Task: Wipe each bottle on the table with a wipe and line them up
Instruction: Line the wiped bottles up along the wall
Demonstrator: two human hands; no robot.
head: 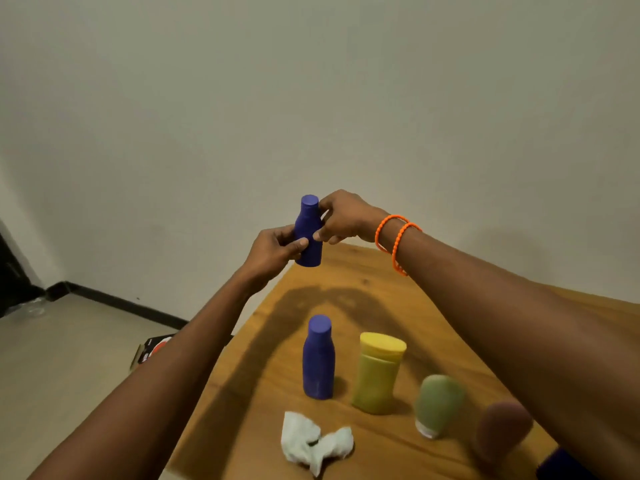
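Both my hands hold a small blue bottle [308,233] upright in the air above the far end of the wooden table [374,292]. My left hand [275,249] grips its lower body, and my right hand [343,216] pinches its neck and shoulder. On the table stand a second blue bottle [318,358], a yellow bottle [377,372], a green tube [437,405] cap-down and a blurred mauve bottle [502,431]. A crumpled white wipe [313,441] lies on the table in front of them, touched by neither hand.
A dark blue object [561,465] shows at the lower right, partly hidden under my right arm. A dark box [154,351] lies on the floor left of the table. A plain wall rises behind the table's far edge.
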